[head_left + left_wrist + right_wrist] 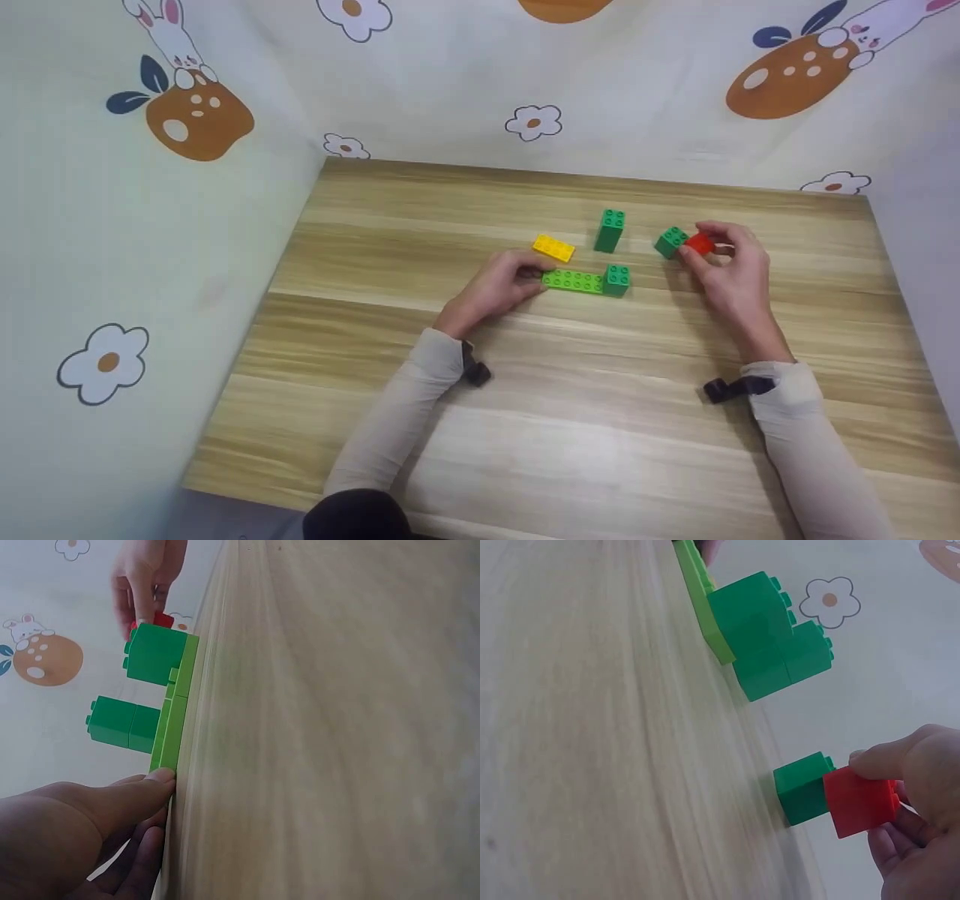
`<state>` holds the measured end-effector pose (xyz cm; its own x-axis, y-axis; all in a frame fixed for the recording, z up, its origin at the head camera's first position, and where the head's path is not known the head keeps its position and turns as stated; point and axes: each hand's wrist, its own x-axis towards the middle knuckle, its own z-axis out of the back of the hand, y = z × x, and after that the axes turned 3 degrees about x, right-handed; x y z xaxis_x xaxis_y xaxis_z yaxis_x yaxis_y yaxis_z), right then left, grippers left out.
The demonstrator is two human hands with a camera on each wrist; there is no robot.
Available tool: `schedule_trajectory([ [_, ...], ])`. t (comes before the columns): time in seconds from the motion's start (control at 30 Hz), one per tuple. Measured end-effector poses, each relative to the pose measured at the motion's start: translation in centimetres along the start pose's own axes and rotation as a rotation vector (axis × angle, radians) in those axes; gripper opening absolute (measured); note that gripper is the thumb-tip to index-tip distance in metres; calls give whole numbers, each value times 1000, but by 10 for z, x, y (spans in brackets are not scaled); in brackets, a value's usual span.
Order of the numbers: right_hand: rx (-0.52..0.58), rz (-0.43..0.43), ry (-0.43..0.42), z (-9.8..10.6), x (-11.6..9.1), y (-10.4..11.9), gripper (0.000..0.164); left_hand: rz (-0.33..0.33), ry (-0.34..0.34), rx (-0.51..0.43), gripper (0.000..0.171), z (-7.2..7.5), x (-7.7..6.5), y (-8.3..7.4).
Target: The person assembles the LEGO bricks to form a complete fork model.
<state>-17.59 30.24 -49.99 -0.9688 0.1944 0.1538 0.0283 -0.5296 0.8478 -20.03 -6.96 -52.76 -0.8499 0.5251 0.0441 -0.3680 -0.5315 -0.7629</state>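
Observation:
My left hand (pixel 501 286) pinches the left end of a long light-green building plate (pixel 571 280) lying on the table. A dark-green brick (pixel 616 280) sits on the plate's right end, studs up. My right hand (pixel 733 266) holds a red brick (pixel 859 801) between thumb and fingers. The red brick is raised a little and overlaps the right side of another dark-green brick (pixel 804 789), which stands on the table. Between the hands, behind the plate, rises a stack of two dark-green bricks (pixel 610 231). A flat yellow plate (pixel 553 248) lies just beyond my left fingers.
The wood-grain table (pixel 525 420) meets a patterned wall covering (pixel 450 90) at its back edge. Its left edge runs down to the front left corner. Black wrist-camera mounts (pixel 477 370) stick out from both sleeves.

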Motion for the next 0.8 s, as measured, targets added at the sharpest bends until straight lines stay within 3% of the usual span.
schedule_trajectory([
  [0.33, 40, 94, -86, -3, -3, 16, 44, 7, 8, 1, 36, 0, 0, 1],
  [0.8, 116, 109, 6, -11, -10, 32, 46, -29, -7, -4, 35, 0, 1, 1],
])
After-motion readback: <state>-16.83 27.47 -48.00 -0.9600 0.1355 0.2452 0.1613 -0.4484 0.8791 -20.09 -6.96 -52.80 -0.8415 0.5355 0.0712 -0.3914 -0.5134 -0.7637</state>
